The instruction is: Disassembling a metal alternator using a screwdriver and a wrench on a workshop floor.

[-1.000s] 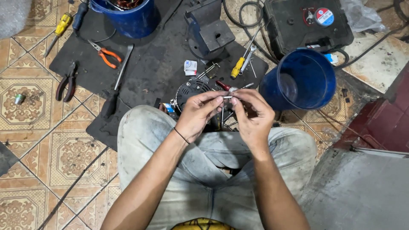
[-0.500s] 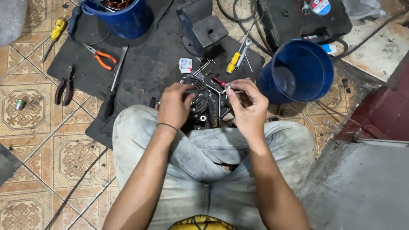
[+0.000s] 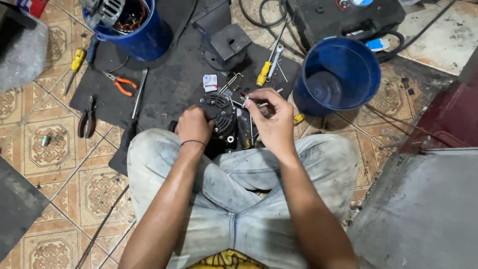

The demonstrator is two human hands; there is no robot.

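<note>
Floor, tiled, with dark mat (image 3: pixel 169 94); items left to right. Black pliers (image 3: pixel 87 118) on tile at mat's left edge. Yellow screwdriver (image 3: pixel 75 62) beside a blue bucket (image 3: pixel 144 37) holding a motor part. Orange pliers (image 3: pixel 121 83) on mat. Left hand (image 3: pixel 193 125): grip closed over the left side of the alternator (image 3: pixel 221 119), which rests on the mat just before the person's crossed legs. Small anvil (image 3: pixel 224 42) behind it. Right hand (image 3: pixel 271 117): fingertips pinched together on a thin metal pin (image 3: pixel 251 99), held above the alternator's right side. Second yellow screwdriver (image 3: pixel 263 74) and wrench (image 3: pixel 275 57) just beyond. Empty blue bucket (image 3: pixel 338 74) to the right, near the right hand. Black case (image 3: pixel 343 17) behind it.
</note>
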